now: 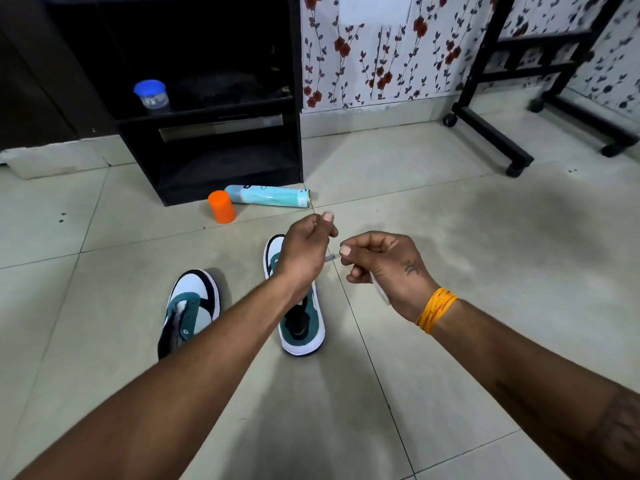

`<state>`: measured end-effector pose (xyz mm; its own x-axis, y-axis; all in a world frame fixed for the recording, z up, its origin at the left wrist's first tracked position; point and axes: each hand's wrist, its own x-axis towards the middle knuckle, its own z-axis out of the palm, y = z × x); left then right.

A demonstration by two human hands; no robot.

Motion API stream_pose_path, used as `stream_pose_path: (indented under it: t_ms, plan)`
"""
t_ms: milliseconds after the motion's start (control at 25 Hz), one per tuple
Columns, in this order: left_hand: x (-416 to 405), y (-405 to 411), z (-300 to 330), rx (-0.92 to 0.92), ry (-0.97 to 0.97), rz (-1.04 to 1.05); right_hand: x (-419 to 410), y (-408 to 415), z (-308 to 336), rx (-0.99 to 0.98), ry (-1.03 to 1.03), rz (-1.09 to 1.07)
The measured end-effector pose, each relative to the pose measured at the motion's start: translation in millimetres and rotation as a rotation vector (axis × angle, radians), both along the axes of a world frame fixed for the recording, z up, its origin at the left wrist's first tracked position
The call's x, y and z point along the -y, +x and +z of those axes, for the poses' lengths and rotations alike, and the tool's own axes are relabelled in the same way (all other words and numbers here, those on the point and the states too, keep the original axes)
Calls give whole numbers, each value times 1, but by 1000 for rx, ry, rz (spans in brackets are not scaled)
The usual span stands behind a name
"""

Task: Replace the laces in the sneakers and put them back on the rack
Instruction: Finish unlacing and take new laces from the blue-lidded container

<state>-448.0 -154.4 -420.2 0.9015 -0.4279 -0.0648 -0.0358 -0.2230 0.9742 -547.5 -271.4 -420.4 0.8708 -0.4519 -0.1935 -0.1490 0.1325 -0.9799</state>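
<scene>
Both hands hover above the right sneaker: left hand and right hand each pinch the white lace in a narrow grip. Left sneaker lies beside it, floor-level.

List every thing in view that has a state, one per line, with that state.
Left hand: grip pinching the white shoelace.
Right hand: grip pinching the lace's tip.
White shoelace: held taut between both hands.
Left teal-and-white sneaker: on the floor, unlaced.
Right teal-and-white sneaker: upright on the floor, partly hidden.
Light-blue spray can: lying on its side.
Orange cap: off, standing.
Blue-lidded clear jar: closed, on shelf.
</scene>
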Motion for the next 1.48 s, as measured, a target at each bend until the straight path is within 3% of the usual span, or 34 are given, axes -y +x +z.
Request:
stream_pose_path:
  t_ms: [120,240,360,480,640,760,920,1080,1160,1280,1480]
  plan:
    - [0,-9,-12,49,267,-189,14,0,4,-50,-103,87]
    - [-1,-10,-22,-77,306,-353,24,-3,1,-78,-189,88]
    - [-1,-9,-33,-187,97,-336,27,-7,-10,-82,-215,-52]
    - [8,-13,-42,-312,-142,-79,21,-12,-20,-30,-103,-168]
    - [24,-23,-41,-615,-504,175,0,-15,-30,-6,-34,-146]
    - [34,-27,-39,-715,-672,321,-11,-18,-36,-24,-27,-112]
    - [32,-22,-44,-667,-551,354,-6,-23,-38,-1,-32,-101]
    - [35,-27,-57,-552,-123,169,11,-23,-38,21,-279,-27]
    - [40,-34,-62,-583,6,93,18,-21,-40,11,-439,18]
    - [42,-38,-65,-742,-86,136,19,-24,-52,-5,-436,-53]
    - [52,-32,-72,-904,-408,332,-1,-44,-85,-89,-204,-88]
